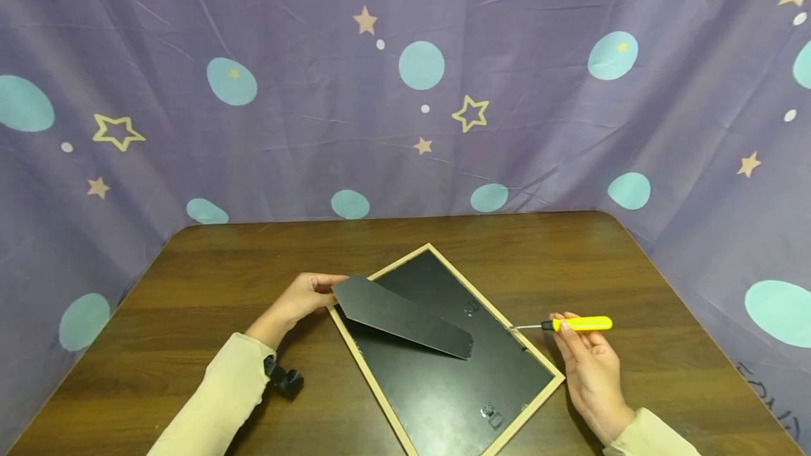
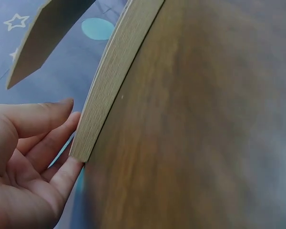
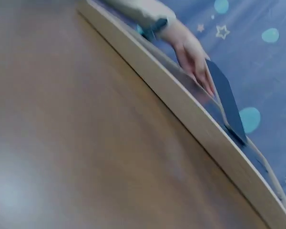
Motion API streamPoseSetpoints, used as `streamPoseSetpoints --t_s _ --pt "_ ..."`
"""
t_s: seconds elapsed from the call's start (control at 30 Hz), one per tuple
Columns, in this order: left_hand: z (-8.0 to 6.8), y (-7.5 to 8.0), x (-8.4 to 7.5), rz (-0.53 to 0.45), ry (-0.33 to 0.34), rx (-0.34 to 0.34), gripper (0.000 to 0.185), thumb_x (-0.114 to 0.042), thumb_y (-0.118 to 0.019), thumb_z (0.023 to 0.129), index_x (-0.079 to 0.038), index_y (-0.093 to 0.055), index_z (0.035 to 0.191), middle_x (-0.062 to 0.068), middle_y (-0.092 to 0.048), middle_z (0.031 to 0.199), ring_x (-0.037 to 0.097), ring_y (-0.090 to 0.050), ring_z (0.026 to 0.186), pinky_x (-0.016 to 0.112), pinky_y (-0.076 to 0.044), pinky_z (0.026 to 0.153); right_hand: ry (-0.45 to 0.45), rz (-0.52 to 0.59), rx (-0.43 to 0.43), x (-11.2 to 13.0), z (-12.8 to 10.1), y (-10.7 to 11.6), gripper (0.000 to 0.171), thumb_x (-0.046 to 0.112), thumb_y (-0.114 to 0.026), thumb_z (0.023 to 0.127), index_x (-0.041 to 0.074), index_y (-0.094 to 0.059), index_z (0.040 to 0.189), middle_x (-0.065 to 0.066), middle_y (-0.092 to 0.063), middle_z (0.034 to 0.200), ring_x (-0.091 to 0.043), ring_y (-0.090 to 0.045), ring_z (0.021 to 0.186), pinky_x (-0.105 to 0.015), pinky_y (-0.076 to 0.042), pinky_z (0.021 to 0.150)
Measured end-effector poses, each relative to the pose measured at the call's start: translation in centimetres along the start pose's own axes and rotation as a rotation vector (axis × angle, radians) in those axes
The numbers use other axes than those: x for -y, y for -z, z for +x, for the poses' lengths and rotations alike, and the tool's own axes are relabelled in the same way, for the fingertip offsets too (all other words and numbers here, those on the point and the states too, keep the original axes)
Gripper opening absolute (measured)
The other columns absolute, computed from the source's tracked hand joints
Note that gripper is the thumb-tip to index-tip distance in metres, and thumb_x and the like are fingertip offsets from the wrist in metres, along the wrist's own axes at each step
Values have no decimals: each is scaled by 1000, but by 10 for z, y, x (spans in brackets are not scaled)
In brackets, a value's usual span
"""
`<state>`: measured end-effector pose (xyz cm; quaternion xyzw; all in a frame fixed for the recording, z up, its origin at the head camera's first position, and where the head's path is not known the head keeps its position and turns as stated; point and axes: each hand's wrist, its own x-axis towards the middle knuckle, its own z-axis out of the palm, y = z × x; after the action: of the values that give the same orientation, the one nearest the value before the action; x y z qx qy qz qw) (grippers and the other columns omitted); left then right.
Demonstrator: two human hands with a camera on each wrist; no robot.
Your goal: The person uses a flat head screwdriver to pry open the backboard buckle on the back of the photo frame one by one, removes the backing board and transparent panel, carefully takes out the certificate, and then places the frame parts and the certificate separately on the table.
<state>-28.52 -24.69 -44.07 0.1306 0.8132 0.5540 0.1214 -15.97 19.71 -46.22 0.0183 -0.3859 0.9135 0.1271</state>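
Lying face down mid-table [image 1: 190, 273], the picture frame [image 1: 443, 364] has its raised black stand [image 1: 402, 315] touched by the left hand's [image 1: 304, 298] straight fingers, while the right hand [image 1: 589, 364] pinches a yellow screwdriver [image 1: 576, 324] beside its right edge.

Wood-rimmed picture frame [image 1: 443, 364] face down, stand raised; yellow screwdriver [image 1: 573, 324] beside.

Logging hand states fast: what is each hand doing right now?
Left hand: open, straight fingers touching the picture frame corner.
Right hand: holding the yellow screwdriver.
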Motion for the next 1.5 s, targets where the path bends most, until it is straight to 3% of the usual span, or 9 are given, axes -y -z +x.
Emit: streamPoseSetpoints --t_s 0.17,0.3,0.4,0.5,0.6,0.97,1.27,1.4,1.5 --pt "9 3 0 34 10 8 56 17 -50 75 6 -53 129 24 -48 135 36 -41 128 21 -44 67 -51 54 53 1 -28 3 30 -9 -37 96 2 -63 108 -9 -69 106 -15 -65 103 -22 -47 94" --pt "12 3 -2 19 8 22 64 22 -43 69 6 -51 130 25 -42 140 41 -28 135 23 -41 63 -66 66 61 -1 -36 1 31 -8 -37 97 3 -63 110 -8 -69 107 -14 -64 104 -22 -47 94" --pt "11 -2 -1 3 2 18 59 21 -46 73 6 -52 130 24 -48 136 36 -39 130 20 -47 70 -59 89 27 2 -38 3 29 -8 -39 96 2 -63 109 -9 -69 106 -14 -65 103 -22 -48 93" --pt "10 -5 -1 -11 -7 22 53 17 -52 77 7 -52 129 22 -55 129 20 -55 115 19 -50 78 -64 107 -33 5 -39 8 27 -8 -42 95 2 -64 107 -9 -69 105 -14 -65 101 -22 -49 91" --pt "10 -6 1 -22 -9 12 52 16 -53 77 7 -53 128 20 -59 125 5 -58 100 19 -51 76 -75 102 -61 6 -41 11 27 -9 -43 94 2 -65 105 -9 -70 103 -14 -66 101 -22 -50 90" --pt "12 -7 5 -87 15 -26 53 20 -47 77 10 -50 128 18 -62 120 3 -60 95 19 -53 79 -79 76 -36 -3 -39 3 26 -7 -41 96 4 -62 108 -7 -68 105 -12 -64 102 -18 -48 92" --pt "10 -9 7 -126 18 -85 47 12 -57 79 14 -51 125 2 -68 108 -3 -59 92 14 -49 79 -99 153 -26 -2 -7 4 26 -9 -39 96 3 -61 102 -8 -68 102 -14 -65 101 -18 -48 92" --pt "6 -11 5 -137 17 -75 47 13 -56 79 15 -49 126 0 -68 106 -2 -60 87 13 -49 74 -134 184 -32 1 22 8 25 -8 -40 96 2 -62 100 -8 -70 99 -14 -66 98 -18 -48 92" --pt "0 -9 5 -112 33 -57 50 14 -58 76 15 -49 125 7 -68 108 0 -61 85 15 -50 70 -154 187 -20 -1 45 10 25 -8 -41 96 2 -63 98 -9 -70 97 -15 -67 96 -19 -48 92"
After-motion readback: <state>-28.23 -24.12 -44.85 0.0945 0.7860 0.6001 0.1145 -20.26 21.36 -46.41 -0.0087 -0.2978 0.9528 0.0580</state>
